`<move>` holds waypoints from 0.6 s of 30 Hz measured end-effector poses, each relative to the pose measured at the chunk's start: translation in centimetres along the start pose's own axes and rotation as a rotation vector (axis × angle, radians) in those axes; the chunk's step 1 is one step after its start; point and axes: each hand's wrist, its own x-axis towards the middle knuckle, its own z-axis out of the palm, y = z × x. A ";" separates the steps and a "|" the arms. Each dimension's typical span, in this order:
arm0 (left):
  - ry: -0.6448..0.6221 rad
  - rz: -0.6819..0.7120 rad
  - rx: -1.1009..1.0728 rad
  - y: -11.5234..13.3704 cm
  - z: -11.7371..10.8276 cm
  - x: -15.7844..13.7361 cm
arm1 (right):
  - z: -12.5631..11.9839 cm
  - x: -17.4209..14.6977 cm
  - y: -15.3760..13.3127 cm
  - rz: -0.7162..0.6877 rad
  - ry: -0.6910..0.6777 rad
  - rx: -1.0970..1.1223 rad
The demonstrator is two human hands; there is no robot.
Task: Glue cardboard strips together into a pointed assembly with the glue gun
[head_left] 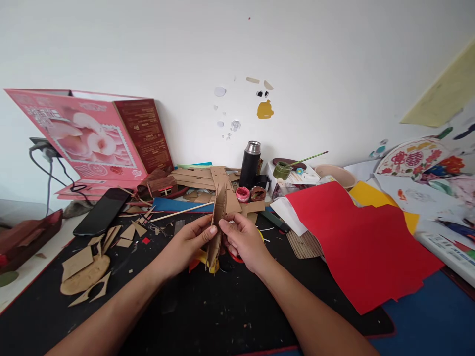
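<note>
A long narrow piece of brown cardboard [218, 207] stands upright between my hands, looking folded along its length. My left hand [193, 240] grips its left side, thumb on the near face and fingers behind. On its right side my right hand [243, 240] pinches the cardboard with bent fingers; the fingertips are partly hidden. Beneath the hands, a yellow and red object [212, 264] shows only in part on the black mat [200, 316]. A thin wooden stick [181, 211] lies just beyond my left hand.
Cardboard scraps [129, 232] and a phone [102, 210] lie left. Behind are a black thermos [250, 165], an open pink paint jar [243, 194] and a green jar [282, 170] with a brush. Red paper [359, 247] covers the right. A large pink box [100, 138] stands back left.
</note>
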 end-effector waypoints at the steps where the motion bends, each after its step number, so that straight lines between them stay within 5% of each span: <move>1: 0.018 -0.014 -0.031 0.0 0.0 0.0 | 0.0 0.0 -0.1 0.012 -0.004 0.014; 8: 0.170 -0.023 -0.251 0.3 0.1 0.2 | -0.1 -0.3 0.1 0.070 -0.120 0.021; 18: 0.058 0.020 -0.134 -0.1 0.5 0.1 | 0.1 -0.3 -0.1 0.026 -0.107 0.002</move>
